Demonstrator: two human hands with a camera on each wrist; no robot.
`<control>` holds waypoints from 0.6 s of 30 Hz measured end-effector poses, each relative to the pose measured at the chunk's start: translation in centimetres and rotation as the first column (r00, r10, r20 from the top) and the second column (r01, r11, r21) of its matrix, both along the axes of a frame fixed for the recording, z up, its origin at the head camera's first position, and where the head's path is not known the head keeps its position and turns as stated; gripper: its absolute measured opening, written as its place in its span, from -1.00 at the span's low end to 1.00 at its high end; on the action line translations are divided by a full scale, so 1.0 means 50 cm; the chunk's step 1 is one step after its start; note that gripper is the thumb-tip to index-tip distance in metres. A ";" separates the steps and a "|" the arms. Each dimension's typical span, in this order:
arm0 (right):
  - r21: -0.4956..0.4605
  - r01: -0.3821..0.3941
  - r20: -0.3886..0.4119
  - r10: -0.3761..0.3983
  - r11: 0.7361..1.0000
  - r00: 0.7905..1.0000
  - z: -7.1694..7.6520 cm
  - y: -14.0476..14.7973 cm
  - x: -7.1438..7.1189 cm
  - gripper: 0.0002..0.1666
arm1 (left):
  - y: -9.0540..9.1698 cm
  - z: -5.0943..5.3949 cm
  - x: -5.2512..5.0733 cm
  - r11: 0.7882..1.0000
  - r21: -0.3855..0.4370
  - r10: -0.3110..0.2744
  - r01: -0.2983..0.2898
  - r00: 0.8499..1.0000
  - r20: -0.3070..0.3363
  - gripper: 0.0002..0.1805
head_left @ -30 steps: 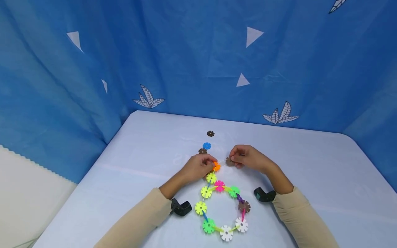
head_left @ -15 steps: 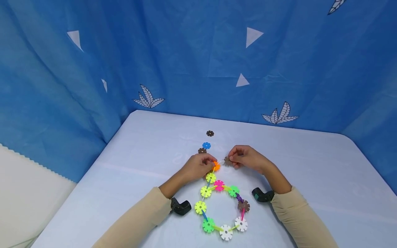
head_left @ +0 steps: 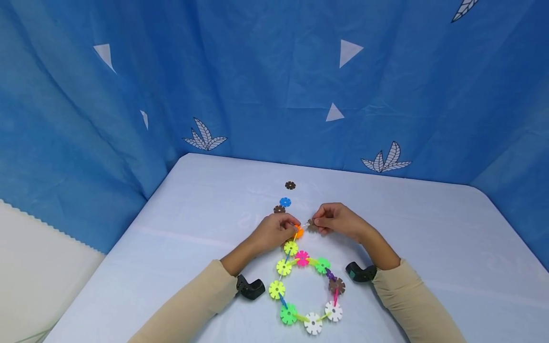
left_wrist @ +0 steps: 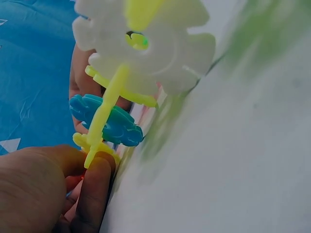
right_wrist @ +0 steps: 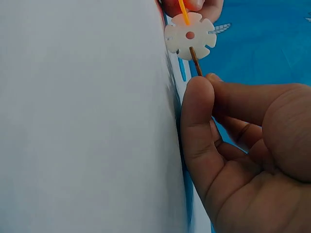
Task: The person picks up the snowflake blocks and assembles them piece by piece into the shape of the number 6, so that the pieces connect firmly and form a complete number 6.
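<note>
Notched plastic discs, interlocked, form a ring with a tail; a yellow disc (head_left: 276, 289) and a pink disc (head_left: 302, 258) belong to it. At the tail's far end my left hand (head_left: 274, 232) pinches an orange disc (head_left: 299, 232). My right hand (head_left: 340, 222) grips a brown disc (head_left: 312, 226) between thumb and finger. Between them is a white disc (right_wrist: 175, 36), with the brown disc (right_wrist: 196, 63) seen edge-on at one rim and the orange disc (right_wrist: 183, 10) at the other in the right wrist view. A nearer white disc (left_wrist: 165, 63) partly covers the left wrist view.
Beyond my left hand lie loose discs: a brown disc (head_left: 279, 209), a blue disc (head_left: 285, 202) and a darker brown disc (head_left: 290, 185). A black wrist device (head_left: 250, 287) sits by the left sleeve, another black device (head_left: 361, 272) by the right. A blue curtain (head_left: 266, 85) hangs behind the white table (head_left: 429, 228).
My right hand has moved slightly left with the brown disc, closer to the orange one. My left hand stays almost in place. The ring has barely shifted.
</note>
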State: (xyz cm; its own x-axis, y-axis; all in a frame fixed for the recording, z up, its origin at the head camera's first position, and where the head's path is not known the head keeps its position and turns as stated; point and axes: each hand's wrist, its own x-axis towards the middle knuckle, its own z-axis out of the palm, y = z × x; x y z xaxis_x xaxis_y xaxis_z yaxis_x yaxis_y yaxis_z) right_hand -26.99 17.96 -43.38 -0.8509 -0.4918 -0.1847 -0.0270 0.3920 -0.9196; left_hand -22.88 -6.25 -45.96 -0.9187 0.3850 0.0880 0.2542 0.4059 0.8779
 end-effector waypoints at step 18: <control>0.044 0.026 -0.034 -0.025 0.999 0.999 0.002 -0.018 0.009 -0.91 | 0.004 0.001 0.001 0.999 -0.047 0.024 -0.025 1.000 -0.018 -0.83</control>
State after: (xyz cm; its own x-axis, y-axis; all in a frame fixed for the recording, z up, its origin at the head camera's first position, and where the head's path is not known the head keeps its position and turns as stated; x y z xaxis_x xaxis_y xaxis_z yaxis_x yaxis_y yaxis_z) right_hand -26.56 17.09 -43.27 -0.8692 -0.4615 -0.1776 -0.0464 0.4337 -0.8999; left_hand -22.85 -6.05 -45.89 -0.9264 0.3664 0.0864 0.2587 0.4529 0.8532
